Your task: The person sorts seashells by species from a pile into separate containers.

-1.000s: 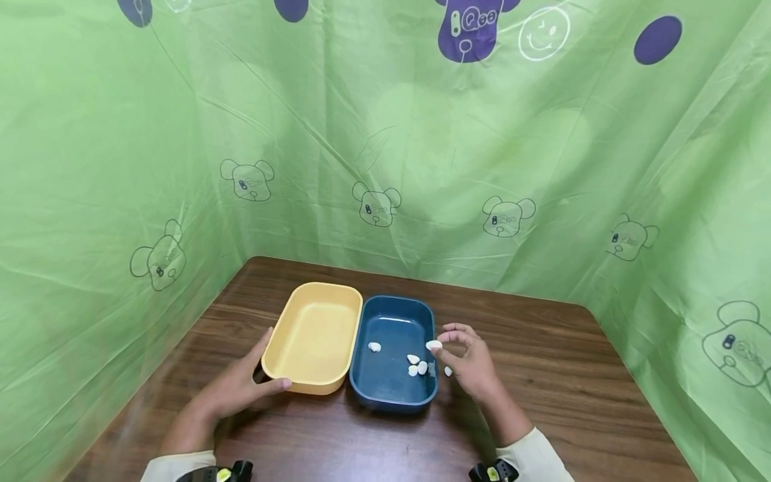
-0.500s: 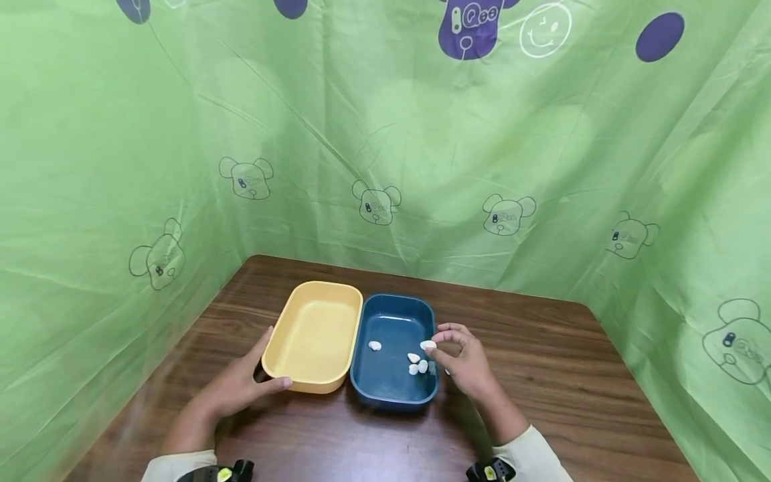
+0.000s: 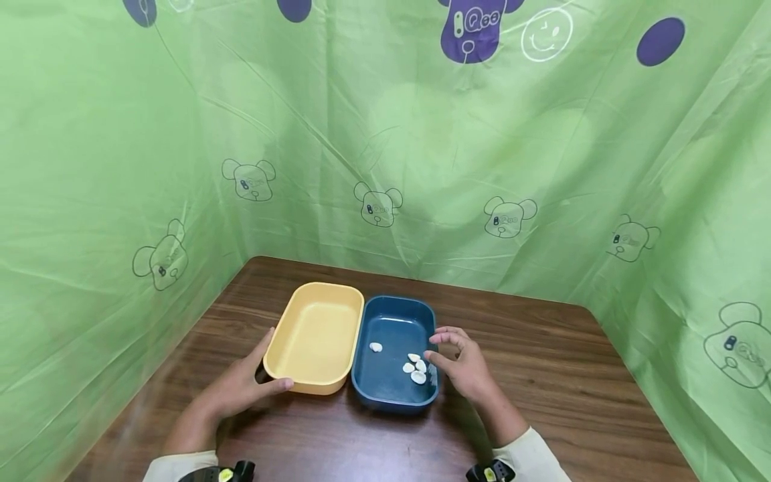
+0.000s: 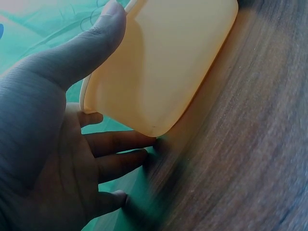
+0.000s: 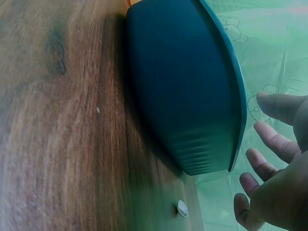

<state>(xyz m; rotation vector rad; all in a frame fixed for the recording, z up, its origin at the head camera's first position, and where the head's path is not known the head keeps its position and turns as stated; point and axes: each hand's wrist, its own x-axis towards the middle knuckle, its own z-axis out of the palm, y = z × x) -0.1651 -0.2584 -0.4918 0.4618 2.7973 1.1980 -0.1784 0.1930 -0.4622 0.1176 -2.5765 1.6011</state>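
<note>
My left hand (image 3: 241,383) rests against the near left corner of a yellow plastic tub (image 3: 314,335), thumb at the front rim and fingers along the side. In the left wrist view those fingers (image 4: 120,142) lie fairly straight beside the tub's wall. To its right stands a dark blue tub (image 3: 385,395) with several small white shells on its floor; one shell (image 3: 418,377) lies nearest the front, another shell (image 3: 376,347) apart at the left. Over the blue tub's right rim is my right hand (image 3: 464,361), fingers spread and holding nothing.
Both tubs stand side by side on a brown wooden table (image 3: 542,388). One white shell (image 5: 182,208) lies on the table beside the blue tub, hidden behind the right hand in the head view. Green printed curtain (image 3: 434,167) surrounds the table's far edge and sides.
My right hand moved slightly left over the blue tub and let go of the white shell it pinched; that shell now lies with the others inside. The left hand stayed put.
</note>
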